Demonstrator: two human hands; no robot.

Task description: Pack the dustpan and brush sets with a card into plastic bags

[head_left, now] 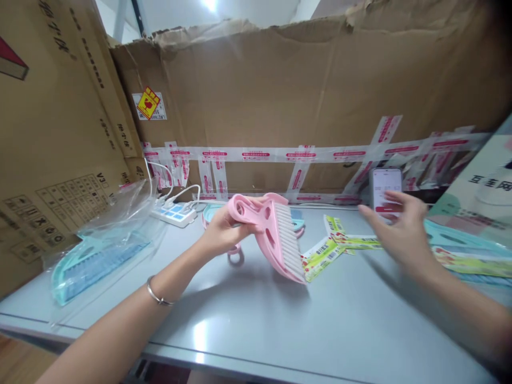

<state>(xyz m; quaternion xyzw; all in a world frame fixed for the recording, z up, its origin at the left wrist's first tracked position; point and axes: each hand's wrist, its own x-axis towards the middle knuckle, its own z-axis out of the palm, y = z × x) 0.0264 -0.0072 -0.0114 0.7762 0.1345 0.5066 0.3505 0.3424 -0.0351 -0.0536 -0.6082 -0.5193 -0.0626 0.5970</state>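
Note:
My left hand (224, 230) is closed around the handle of a pink hand brush (266, 229), held above the grey table (312, 330). The brush's pale bristles point right, its lower end close to the tabletop. Raised on the right, my right hand (406, 232) has its fingers apart and holds nothing. Behind those fingers a phone (382, 184) with a lit screen stands upright, partly covered by them; whether they touch it I cannot tell. Between both hands lie several yellow-green packets (322, 257). Behind the brush, a teal and pink item (210, 212) is mostly hidden.
A teal brush set (100, 261) in clear plastic lies at left. Beyond it sits a white power strip (175, 213) with cables plugged in. Another teal item (460, 234) with a packet on it is at right. Large cardboard boxes (256, 101) wall the back and left.

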